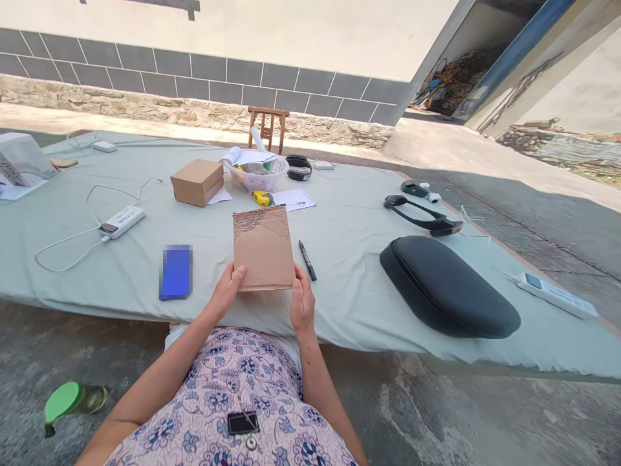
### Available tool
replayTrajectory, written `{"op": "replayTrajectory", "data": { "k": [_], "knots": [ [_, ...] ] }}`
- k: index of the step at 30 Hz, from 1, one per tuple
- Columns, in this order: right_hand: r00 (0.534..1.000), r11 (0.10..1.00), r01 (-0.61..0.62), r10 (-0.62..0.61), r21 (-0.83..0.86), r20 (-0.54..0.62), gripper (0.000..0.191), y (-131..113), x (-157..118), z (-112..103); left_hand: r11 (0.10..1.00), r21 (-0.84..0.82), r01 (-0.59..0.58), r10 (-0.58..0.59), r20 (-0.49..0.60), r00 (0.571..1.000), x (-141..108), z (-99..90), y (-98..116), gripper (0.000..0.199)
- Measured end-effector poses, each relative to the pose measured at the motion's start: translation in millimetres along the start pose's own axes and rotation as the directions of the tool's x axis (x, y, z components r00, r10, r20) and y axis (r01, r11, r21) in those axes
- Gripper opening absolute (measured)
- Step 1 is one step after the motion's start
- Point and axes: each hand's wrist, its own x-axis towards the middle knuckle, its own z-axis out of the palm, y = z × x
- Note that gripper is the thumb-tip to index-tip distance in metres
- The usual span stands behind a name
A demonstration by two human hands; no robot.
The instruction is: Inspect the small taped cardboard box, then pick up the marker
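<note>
Between my two hands is a flat brown piece of cardboard point(264, 252), with dark scribbled lines near its top left corner. My left hand point(227, 291) grips its lower left corner, thumb on the upper face. At the lower right corner my right hand point(303, 301) holds the edge, with the thumb along the side. A black marker pen point(307, 260) lies on the cloth just right of the cardboard. Left of my hands rests a blurred blue rectangular item point(175, 272). The fingers under the cardboard are hidden.
A pale cloth covers the table point(349, 259). Behind the cardboard are a brown box point(196, 182), a yellow tape measure point(262, 198) and a filled plastic basin point(257, 171). A black case point(449, 288) and dark headset point(422, 217) lie right; a white power strip point(122, 222) lies left.
</note>
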Motion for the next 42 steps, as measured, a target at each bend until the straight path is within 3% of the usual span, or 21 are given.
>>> {"op": "replayTrajectory", "data": {
  "k": [4, 7, 11, 16, 22, 35, 42],
  "knots": [
    [0.996, 0.995, -0.071, 0.068, -0.068, -0.056, 0.053, -1.0, -2.4, 7.3, 0.974, 0.187, -0.124, 0.137, -0.059, 0.989, -8.4, 7.1, 10.5, 0.071],
    [0.994, 0.989, -0.106, 0.104, -0.099, -0.031, 0.058, 0.0, -4.3, 11.7, 0.961, 0.25, -0.115, 0.133, -0.056, 0.99, -12.5, 12.0, 13.7, 0.082],
    [0.987, 0.974, -0.159, 0.152, -0.161, -0.052, 0.082, 2.5, -6.7, 20.0, 0.932, 0.352, -0.086, 0.118, -0.071, 0.99, -14.0, 15.5, 14.9, 0.1],
    [0.985, 0.972, -0.172, 0.165, -0.157, -0.055, 0.082, 4.3, -6.8, 23.2, 0.919, 0.381, -0.099, 0.134, -0.066, 0.989, -12.5, 14.5, 14.1, 0.096],
    [0.993, 0.983, -0.117, 0.114, -0.14, -0.027, 0.066, 8.7, -5.4, 16.3, 0.918, 0.378, -0.118, 0.149, -0.054, 0.987, -7.6, 12.3, 3.5, 0.09],
    [0.989, 0.981, -0.149, 0.148, -0.123, -0.022, 0.072, 13.0, 0.5, 12.1, 0.918, 0.375, -0.126, 0.14, -0.011, 0.99, -4.4, 8.4, -0.2, 0.075],
    [0.983, 0.981, -0.184, 0.184, -0.063, -0.006, 0.072, 10.9, 1.5, 12.3, 0.914, 0.364, -0.177, 0.234, -0.119, 0.965, -9.3, 11.6, -0.5, 0.076]
  ]
}}
